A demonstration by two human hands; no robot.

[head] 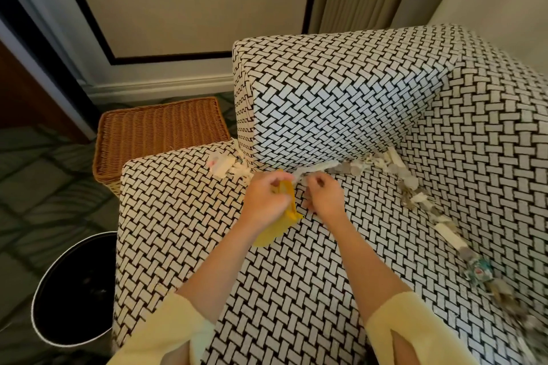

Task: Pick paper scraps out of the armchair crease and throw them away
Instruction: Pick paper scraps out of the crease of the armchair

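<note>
White and grey paper scraps lie along the crease of a black-and-white woven-pattern armchair, under the armrest and on down the back crease. Another small heap of scraps sits at the seat's far left corner. My left hand is closed on a yellow piece, a cloth or pouch, resting on the seat. My right hand pinches a white scrap at the crease just beside it. A black round bin stands on the floor left of the chair.
A wicker basket stands on the floor behind the bin, against the chair's left side. A wall panel and a curtain rise behind the chair. Patterned green carpet covers the floor on the left.
</note>
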